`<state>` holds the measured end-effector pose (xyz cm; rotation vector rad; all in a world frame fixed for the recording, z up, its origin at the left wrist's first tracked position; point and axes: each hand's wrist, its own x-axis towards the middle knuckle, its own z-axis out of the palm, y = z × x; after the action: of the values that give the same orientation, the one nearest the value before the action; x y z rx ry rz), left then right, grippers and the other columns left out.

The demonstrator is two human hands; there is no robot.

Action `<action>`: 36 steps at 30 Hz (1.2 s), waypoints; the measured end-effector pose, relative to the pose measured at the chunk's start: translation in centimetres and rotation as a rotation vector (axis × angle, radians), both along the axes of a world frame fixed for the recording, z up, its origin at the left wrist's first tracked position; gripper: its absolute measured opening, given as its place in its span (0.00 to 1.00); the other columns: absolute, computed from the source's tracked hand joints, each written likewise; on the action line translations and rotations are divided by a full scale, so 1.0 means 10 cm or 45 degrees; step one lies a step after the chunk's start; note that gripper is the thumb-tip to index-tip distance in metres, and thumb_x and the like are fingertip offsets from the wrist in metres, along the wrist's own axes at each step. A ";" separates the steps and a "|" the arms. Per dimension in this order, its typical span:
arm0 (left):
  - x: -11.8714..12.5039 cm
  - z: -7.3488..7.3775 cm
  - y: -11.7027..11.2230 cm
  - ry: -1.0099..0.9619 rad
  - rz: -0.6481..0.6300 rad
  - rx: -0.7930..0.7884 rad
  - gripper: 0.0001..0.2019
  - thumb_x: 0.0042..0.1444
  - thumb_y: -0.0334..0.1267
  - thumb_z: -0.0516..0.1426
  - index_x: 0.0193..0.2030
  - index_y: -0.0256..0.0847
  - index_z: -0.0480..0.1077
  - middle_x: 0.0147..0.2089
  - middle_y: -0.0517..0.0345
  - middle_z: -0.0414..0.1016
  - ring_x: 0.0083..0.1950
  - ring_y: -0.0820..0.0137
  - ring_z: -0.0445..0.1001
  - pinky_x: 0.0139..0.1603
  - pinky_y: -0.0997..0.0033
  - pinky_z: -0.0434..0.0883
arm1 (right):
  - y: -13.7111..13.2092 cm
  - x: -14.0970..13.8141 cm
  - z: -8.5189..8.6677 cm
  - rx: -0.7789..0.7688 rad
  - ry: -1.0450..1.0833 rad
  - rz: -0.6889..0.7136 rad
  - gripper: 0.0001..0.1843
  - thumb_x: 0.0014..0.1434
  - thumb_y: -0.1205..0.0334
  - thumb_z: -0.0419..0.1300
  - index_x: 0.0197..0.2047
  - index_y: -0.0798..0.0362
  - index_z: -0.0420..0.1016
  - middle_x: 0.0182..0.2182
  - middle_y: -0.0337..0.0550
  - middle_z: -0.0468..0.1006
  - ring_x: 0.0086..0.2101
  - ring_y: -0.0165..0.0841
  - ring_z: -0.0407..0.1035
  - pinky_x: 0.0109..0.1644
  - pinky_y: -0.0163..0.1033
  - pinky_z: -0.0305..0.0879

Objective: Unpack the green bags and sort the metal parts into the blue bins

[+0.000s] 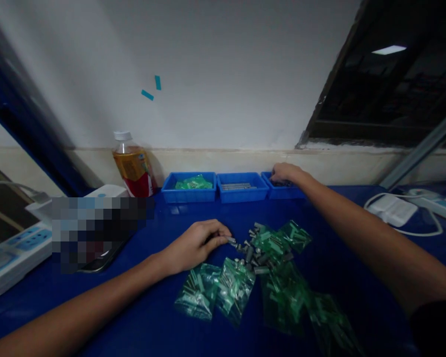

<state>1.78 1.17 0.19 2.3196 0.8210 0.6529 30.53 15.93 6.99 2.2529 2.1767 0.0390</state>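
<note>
Head view: taking the pile of loose metal parts point(250, 254) on the bench point(163, 210) as clock centre, the left bin point(189, 197), middle bin point(244, 196) and right bin point(288, 194) stand at 10, 12 and 1 o'clock, apparently aligned to keep item types separate and within reach, with filled green bags point(236, 286) lying from 3 round to 8 o'clock. The left hand point(198, 246), at 9 o'clock, has its grip closed, thumb against fingers, on a small metal piece point(231, 240), presumably for precise handling. The right hand point(287, 172), at 1 o'clock, reaches into the right bin; its fingertips are indistinct, so grip opening and contents cannot be determined.
</note>
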 end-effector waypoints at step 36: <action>-0.07 0.02 -0.11 -0.247 0.214 0.014 0.08 0.62 0.37 0.51 0.39 0.37 0.70 0.31 0.57 0.71 0.33 0.72 0.70 0.33 0.74 0.66 | -1.77 -0.99 -0.55 0.450 0.841 1.046 0.09 0.59 0.68 0.55 0.44 0.53 0.65 0.35 0.43 0.75 0.35 0.33 0.67 0.38 0.39 0.63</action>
<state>1.04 0.06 0.43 2.1707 0.9289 0.9407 20.60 -1.73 1.45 1.4044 3.5465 -0.3940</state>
